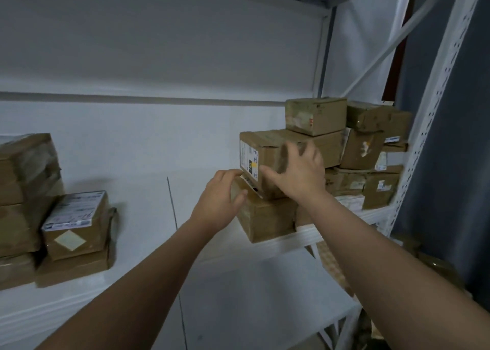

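Note:
A brown cardboard box with a white label point(262, 153) lies tilted on top of a lower taped box point(265, 217) at the right of a white shelf point(148, 190). My right hand point(297, 172) lies against the labelled box's front face with its fingers spread over it. My left hand point(220, 196) reaches to the box's lower left corner, its fingertips at the bottom edge where the two boxes meet. Both forearms stretch up from the bottom of the view.
More brown boxes point(368, 143) are stacked behind and to the right, up to the shelf's perforated upright point(429, 127). A second stack of boxes point(74, 225) stands at the shelf's left end. Another shelf board point(238, 304) runs below. A dark curtain point(456, 164) hangs at the right.

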Action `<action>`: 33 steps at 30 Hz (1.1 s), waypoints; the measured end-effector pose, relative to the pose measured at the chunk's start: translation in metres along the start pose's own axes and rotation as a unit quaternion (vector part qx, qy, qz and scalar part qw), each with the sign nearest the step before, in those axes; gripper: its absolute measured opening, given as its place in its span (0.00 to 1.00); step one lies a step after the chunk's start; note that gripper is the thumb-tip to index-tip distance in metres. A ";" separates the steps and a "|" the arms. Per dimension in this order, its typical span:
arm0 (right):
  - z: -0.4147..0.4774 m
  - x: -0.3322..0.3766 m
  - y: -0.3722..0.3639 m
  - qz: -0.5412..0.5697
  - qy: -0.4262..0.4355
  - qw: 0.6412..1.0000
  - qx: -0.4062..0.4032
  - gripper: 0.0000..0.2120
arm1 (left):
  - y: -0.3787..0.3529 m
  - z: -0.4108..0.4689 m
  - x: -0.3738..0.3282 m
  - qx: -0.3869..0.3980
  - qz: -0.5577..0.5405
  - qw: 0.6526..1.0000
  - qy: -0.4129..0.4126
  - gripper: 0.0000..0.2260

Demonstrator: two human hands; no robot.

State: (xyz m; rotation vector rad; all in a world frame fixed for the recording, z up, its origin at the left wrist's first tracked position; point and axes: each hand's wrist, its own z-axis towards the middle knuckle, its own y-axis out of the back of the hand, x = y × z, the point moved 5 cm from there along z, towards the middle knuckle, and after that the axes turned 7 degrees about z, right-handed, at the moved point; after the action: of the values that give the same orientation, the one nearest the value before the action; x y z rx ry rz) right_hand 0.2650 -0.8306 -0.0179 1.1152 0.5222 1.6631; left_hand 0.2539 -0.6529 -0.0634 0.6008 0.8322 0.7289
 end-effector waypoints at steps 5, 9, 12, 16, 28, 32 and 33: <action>0.039 -0.003 -0.022 -0.018 -0.035 0.999 0.010 0.46 | -0.020 0.029 0.013 -0.004 -0.005 1.000 0.003 0.20; 0.041 -0.001 -0.025 0.021 -0.027 0.997 -0.066 0.41 | -0.032 0.044 0.023 -0.008 -0.019 1.000 0.010 0.19; 0.032 -0.005 -0.022 0.097 -0.008 0.986 -0.134 0.36 | -0.037 0.047 0.025 -0.009 -0.040 0.999 0.012 0.19; 0.016 -0.013 -0.022 0.287 0.020 0.941 -0.179 0.32 | -0.034 0.047 0.023 -0.043 -0.137 0.989 0.038 0.21; -0.005 0.001 -0.026 0.636 0.020 0.771 -0.029 0.24 | -0.010 0.032 -0.020 -0.087 -0.488 0.865 0.081 0.30; -0.009 0.014 -0.020 0.617 0.086 0.779 0.074 0.21 | 0.005 0.028 -0.017 -0.128 -0.492 0.857 0.082 0.28; -0.008 0.016 -0.020 0.614 0.097 0.778 0.087 0.20 | 0.009 0.027 -0.013 -0.131 -0.483 0.862 0.083 0.29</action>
State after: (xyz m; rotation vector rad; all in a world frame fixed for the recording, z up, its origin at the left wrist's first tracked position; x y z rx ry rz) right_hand 0.2673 -0.8065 -0.0307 1.5699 -0.0209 2.9237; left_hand 0.2665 -0.6627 -0.0366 -0.1684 1.0339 -0.0474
